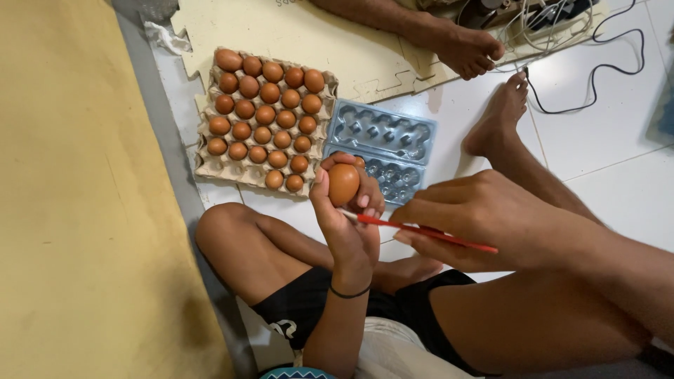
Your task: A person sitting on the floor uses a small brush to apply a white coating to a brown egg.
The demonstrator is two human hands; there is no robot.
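My left hand (pixel 349 217) is raised over my lap and grips a brown egg (pixel 343 184) between thumb and fingers. My right hand (pixel 477 217) holds a thin red pencil-like stick (pixel 421 230), its tip touching the underside of the left fingers just below the egg. A cardboard egg tray (pixel 205 165) filled with several brown eggs (pixel 265 114) lies on the white floor ahead of my left knee. Beside it to the right lies an open clear plastic egg carton (pixel 382 133), with no eggs showing in its visible cups.
I sit cross-legged on white floor tiles (pixel 618 140). A yellow mat (pixel 77 210) covers the left side. Another person's foot (pixel 467 49) rests on a beige foam puzzle mat (pixel 330 42) at the top. Black and white cables (pixel 597 70) run at top right.
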